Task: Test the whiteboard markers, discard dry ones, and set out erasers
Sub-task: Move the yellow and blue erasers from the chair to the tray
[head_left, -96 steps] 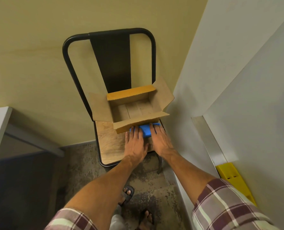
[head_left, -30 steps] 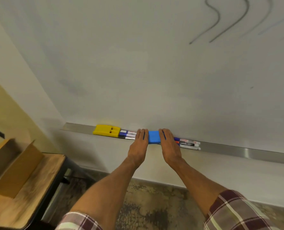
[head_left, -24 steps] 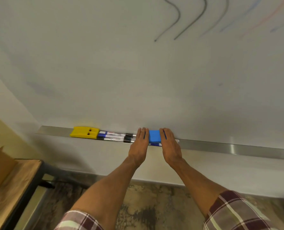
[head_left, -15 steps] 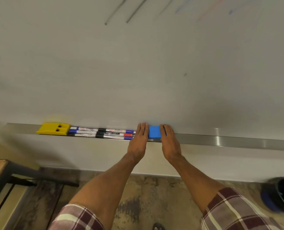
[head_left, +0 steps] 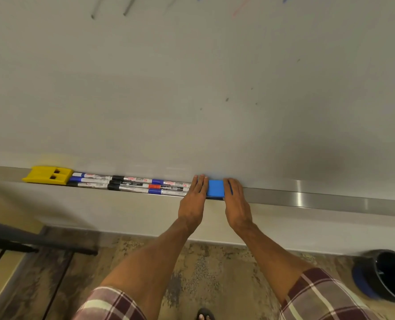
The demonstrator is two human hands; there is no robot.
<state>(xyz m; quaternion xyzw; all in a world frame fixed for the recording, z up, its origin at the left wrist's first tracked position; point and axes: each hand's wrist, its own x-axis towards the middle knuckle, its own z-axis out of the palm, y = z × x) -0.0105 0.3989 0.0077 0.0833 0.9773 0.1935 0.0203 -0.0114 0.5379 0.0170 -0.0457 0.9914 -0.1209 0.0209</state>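
A blue eraser (head_left: pixel 215 188) rests on the metal tray (head_left: pixel 307 199) under the whiteboard (head_left: pixel 191 88). My left hand (head_left: pixel 193 199) presses its left side and my right hand (head_left: pixel 235 202) presses its right side, fingers straight, so both hands grip it between them. Several markers (head_left: pixel 131 184) with blue, black and red caps lie in rows on the tray just left of my left hand. A yellow eraser (head_left: pixel 48 174) sits at the markers' left end.
A dark round bin (head_left: pixel 385 276) stands on the mottled floor at the lower right. A black chair frame (head_left: pixel 30 241) shows at the lower left. Faint marker strokes (head_left: pixel 127 8) run along the whiteboard's top.
Both hands carried the blue eraser from the chair seat to the tray, then slid it rightward past the markers. The view shifted right, bringing the bin into sight.
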